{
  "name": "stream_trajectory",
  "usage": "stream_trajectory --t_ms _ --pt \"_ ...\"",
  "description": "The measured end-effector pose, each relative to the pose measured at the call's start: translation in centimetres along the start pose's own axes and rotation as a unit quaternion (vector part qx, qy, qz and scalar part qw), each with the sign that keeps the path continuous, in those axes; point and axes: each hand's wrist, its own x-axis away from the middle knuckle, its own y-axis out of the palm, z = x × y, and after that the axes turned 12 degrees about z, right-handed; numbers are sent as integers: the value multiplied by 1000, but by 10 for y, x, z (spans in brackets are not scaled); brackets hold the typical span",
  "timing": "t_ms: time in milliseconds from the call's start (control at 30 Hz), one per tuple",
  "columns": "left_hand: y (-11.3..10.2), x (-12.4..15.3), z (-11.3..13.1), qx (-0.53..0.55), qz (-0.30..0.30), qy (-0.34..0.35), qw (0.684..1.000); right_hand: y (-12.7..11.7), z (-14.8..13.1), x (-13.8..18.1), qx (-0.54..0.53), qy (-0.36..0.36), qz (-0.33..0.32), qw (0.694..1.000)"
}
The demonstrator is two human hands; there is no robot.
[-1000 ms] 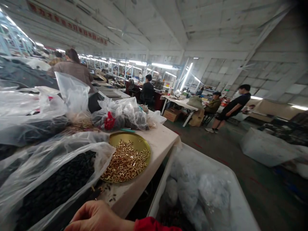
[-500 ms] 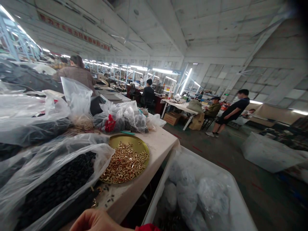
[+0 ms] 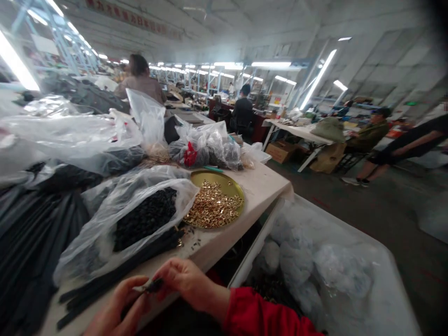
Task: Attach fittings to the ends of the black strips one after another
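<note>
At the table's front edge, my left hand (image 3: 121, 305) and my right hand (image 3: 191, 281) meet, fingers pinched. Between their fingertips is a small dark piece (image 3: 156, 284) with a pale, shiny bit at its left end; blur hides its exact kind. Both hands appear to grip it. Just beyond them lie long black strips (image 3: 122, 273), some with gold-coloured metal ends. An open clear plastic bag (image 3: 87, 247) holds a heap of small black pieces (image 3: 145, 219). Behind my right hand stands a round gold tray (image 3: 229, 186) with many small gold metal fittings (image 3: 212, 205).
A white bin (image 3: 388, 266) with plastic-wrapped bundles stands right of the table (image 3: 259, 182). Black material (image 3: 38, 252) lies at left. Filled clear bags (image 3: 217, 144) line the table's back. Several people sit or stand farther off, one (image 3: 413, 140) in the right aisle.
The view has tilted down and turned left. Both hands now show with the small dark piece between them; before, only part of one hand showed at the bottom edge.
</note>
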Motion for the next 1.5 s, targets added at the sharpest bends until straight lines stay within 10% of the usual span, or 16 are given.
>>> stream_trajectory --t_ms 333,533,800,1133,1500 --pt "-17 16 -1 -49 9 -54 997 4 47 -8 119 98 -73 985" --pt "-15 21 -9 -48 4 -60 997 12 56 -9 128 19 11 992" --pt "-19 29 -14 -1 -31 -31 999 14 56 -6 221 -104 -50 968" --pt "-27 49 -13 -8 -14 -28 999 22 61 8 193 -20 4 981" --pt "-23 59 -18 243 -126 -163 948 5 64 11 334 -12 -60 941"
